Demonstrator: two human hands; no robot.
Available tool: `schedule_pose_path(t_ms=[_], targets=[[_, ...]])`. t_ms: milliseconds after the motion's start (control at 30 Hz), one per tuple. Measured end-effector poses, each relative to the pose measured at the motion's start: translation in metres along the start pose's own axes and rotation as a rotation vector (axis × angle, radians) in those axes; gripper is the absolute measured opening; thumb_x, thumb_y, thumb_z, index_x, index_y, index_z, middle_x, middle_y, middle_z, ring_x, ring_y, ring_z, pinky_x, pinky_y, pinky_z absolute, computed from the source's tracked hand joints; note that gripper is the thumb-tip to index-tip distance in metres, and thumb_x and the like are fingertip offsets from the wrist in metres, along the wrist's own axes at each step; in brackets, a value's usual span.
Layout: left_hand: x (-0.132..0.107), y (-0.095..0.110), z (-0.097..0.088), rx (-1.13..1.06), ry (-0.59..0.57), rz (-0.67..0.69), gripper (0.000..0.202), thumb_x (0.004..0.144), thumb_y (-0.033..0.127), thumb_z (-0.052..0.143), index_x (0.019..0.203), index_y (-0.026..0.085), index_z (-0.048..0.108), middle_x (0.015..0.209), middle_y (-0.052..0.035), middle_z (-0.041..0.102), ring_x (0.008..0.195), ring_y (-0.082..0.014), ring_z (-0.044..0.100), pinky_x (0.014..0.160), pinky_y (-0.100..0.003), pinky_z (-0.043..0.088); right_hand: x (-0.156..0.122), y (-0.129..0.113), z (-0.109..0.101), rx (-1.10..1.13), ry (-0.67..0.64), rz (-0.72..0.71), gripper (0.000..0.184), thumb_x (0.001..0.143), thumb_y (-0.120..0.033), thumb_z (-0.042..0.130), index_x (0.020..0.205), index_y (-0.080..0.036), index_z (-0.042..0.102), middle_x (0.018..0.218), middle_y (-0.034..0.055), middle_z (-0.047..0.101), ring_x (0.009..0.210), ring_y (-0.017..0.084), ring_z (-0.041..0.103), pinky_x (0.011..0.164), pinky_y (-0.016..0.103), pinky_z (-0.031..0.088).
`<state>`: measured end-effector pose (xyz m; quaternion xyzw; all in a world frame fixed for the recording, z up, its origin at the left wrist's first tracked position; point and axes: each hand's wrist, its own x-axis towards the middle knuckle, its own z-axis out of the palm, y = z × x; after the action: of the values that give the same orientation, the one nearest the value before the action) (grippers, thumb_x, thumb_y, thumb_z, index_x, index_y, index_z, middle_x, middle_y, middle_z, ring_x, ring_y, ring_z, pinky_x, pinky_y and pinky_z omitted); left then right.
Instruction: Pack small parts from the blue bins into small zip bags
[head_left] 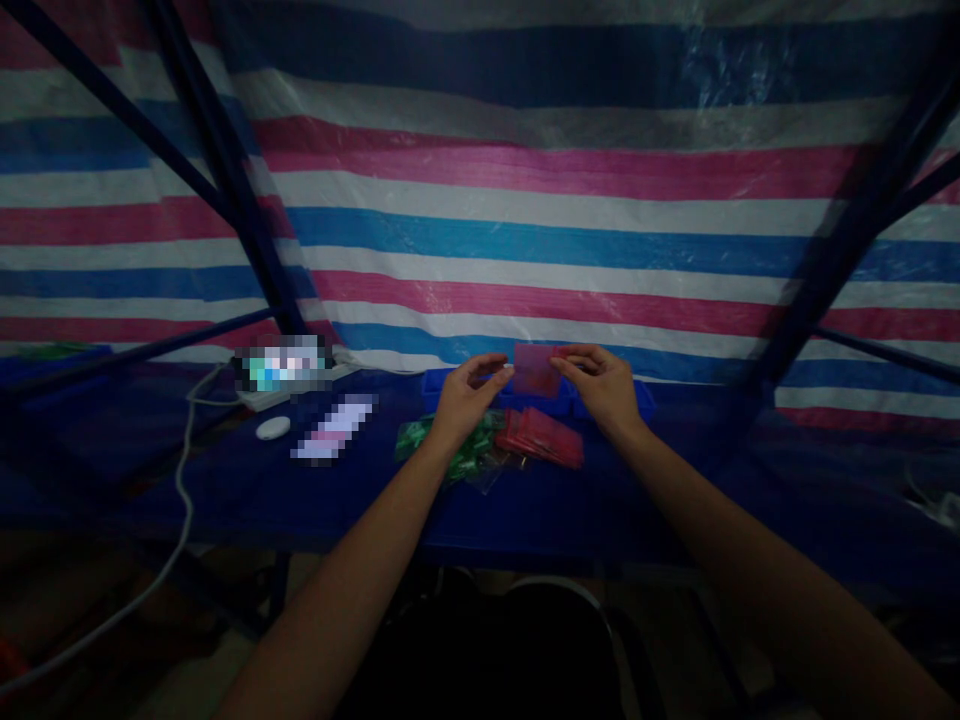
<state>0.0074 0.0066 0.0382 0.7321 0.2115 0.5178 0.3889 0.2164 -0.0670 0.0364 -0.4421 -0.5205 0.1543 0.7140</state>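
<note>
A small translucent red bag (534,370) hangs upright between my hands above the blue bins. My right hand (604,385) pinches its right edge between thumb and fingertips. My left hand (469,395) is closed in a pinch beside the bag's left edge; a tiny pale spot shows at its fingertips, and I cannot tell what they hold. Below, on the blue table (360,515), lies a stack of red bags (544,437). Green packets (469,455) are heaped to its left, partly behind my left wrist, with clear packaging (491,472) in between.
Blue bins (611,398) line the table's back edge. At the left are a blurred-out phone-like screen (335,428), a round white case (273,428) and a lit device (281,365) with a white cable (182,480). Blue metal posts (217,160) frame a striped plastic sheet (562,240).
</note>
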Motion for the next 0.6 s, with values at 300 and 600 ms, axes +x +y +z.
schedule_pose_path(t_ms=[300,600], targets=[[-0.014,0.018,0.003,0.317,-0.030,0.187,0.026,0.092,0.042,0.066,0.102,0.021,0.075,0.103,-0.0083,0.074,0.096,-0.0218,0.067,0.089,-0.037,0.051,-0.006,0.004,0.007,0.032,-0.008,0.014,0.036,0.072,-0.045,0.084,0.098,-0.022,0.071,0.091,0.0052,0.075,0.083,0.021,0.071,0.076,0.034,0.057],[-0.015,0.018,0.007,0.397,-0.226,0.172,0.030,0.096,0.042,0.057,0.107,0.021,0.076,0.102,-0.0071,0.076,0.092,-0.0240,0.068,0.086,-0.036,0.050,-0.025,-0.010,0.027,0.130,-0.265,0.074,0.036,0.082,-0.049,0.074,0.108,-0.025,0.072,0.104,0.0060,0.076,0.087,0.022,0.072,0.079,0.036,0.059]])
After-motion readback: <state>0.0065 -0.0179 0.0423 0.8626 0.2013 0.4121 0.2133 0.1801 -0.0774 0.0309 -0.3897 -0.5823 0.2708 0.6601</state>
